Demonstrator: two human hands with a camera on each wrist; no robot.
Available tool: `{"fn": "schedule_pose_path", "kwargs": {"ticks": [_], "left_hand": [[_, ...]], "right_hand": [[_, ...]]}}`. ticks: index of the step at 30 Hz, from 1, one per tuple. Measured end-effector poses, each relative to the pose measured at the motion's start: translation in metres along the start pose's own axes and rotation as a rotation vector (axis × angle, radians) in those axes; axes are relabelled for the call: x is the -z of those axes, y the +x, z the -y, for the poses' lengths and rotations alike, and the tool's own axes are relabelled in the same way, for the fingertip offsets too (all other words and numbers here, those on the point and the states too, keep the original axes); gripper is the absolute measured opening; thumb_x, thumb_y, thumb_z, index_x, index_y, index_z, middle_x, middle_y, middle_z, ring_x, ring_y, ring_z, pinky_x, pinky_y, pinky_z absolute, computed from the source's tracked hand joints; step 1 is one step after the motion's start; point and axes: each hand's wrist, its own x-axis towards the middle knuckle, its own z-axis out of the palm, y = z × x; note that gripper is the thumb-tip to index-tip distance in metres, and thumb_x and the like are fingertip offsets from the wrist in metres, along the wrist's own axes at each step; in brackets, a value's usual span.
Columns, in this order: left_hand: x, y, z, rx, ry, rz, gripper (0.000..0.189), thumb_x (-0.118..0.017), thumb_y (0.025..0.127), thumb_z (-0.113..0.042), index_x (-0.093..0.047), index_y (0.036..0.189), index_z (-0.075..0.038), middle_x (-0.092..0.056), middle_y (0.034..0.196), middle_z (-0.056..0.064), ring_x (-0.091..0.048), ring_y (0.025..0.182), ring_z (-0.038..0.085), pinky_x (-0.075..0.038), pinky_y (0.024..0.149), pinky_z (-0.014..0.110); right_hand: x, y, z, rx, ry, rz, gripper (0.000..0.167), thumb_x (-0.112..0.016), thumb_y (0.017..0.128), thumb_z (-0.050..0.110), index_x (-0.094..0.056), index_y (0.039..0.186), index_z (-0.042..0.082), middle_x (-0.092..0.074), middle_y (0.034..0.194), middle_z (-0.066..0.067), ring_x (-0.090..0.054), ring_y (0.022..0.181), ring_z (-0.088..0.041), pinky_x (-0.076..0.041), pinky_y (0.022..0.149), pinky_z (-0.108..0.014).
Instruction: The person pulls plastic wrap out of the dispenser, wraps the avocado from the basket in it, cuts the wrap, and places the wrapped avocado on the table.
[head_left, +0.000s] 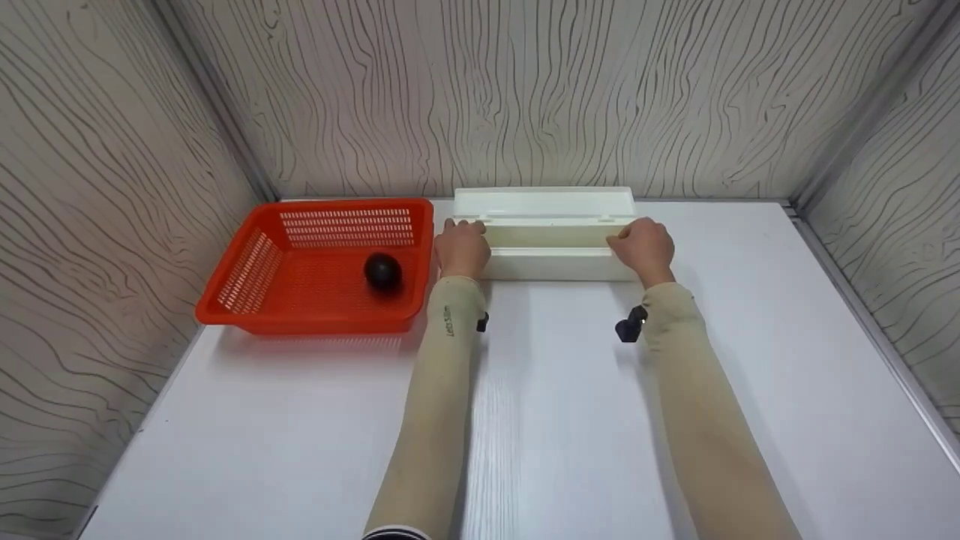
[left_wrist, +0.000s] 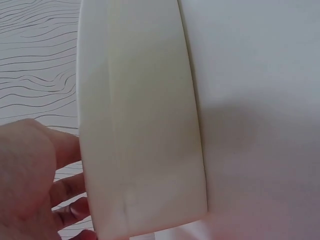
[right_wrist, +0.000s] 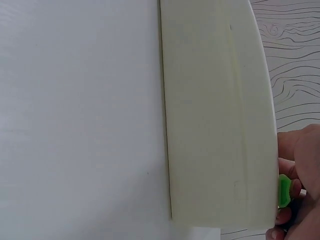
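Observation:
A long white box (head_left: 555, 265) lies crosswise near the back of the table, its hinged lid (head_left: 544, 202) raised behind it. My left hand (head_left: 463, 249) grips the box's left end, fingers reaching over the rim. At the opposite end my right hand (head_left: 646, 244) pinches the rim between thumb and fingers. In the right wrist view, a small green piece (right_wrist: 284, 191) shows at the box edge among the fingers of that hand. The left wrist view has the left hand (left_wrist: 30, 175) with bent fingertips against the box's upper edge.
Left of the box stands a red plastic basket (head_left: 262, 324) with slotted sides, close beside my left wrist. One dark, egg-shaped object (head_left: 383, 271) lies in it. Wood-patterned panels (head_left: 525, 97) enclose the white table (head_left: 547, 420) at the back and both sides.

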Motion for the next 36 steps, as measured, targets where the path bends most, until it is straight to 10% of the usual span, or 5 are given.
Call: {"fn": "schedule_pose_path", "kwargs": {"ticks": [8, 20, 36], "left_hand": [[-0.001, 0.006, -0.005, 0.003, 0.113, -0.014, 0.029, -0.057, 0.103, -0.023, -0.075, 0.125, -0.017, -0.075, 0.120, 0.008, -0.060, 0.122, 0.028, -0.050, 0.108, 0.045], [0.000, 0.009, -0.007, -0.005, 0.375, 0.074, 0.041, -0.045, 0.109, -0.032, -0.066, 0.140, -0.018, -0.060, 0.150, 0.004, -0.036, 0.154, 0.025, -0.026, 0.127, 0.051], [0.000, 0.016, -0.002, 0.029, 0.149, 0.081, 0.036, -0.055, 0.103, -0.028, -0.071, 0.133, -0.015, -0.062, 0.147, 0.005, -0.029, 0.158, 0.029, -0.022, 0.129, 0.049]], "right_hand": [[-0.002, 0.000, -0.002, -0.003, 0.025, -0.011, 0.037, -0.064, 0.099, 0.027, -0.075, 0.112, -0.006, -0.074, 0.112, -0.025, -0.070, 0.103, -0.041, -0.056, 0.092, -0.053], [-0.005, 0.000, -0.002, -0.003, 0.012, -0.066, 0.033, -0.066, 0.098, 0.025, -0.076, 0.106, -0.006, -0.076, 0.103, -0.024, -0.070, 0.094, -0.038, -0.056, 0.086, -0.053], [-0.006, -0.002, 0.000, -0.011, 0.035, -0.091, 0.034, -0.068, 0.098, 0.027, -0.076, 0.109, -0.004, -0.076, 0.107, -0.024, -0.071, 0.100, -0.041, -0.057, 0.088, -0.053]]}}
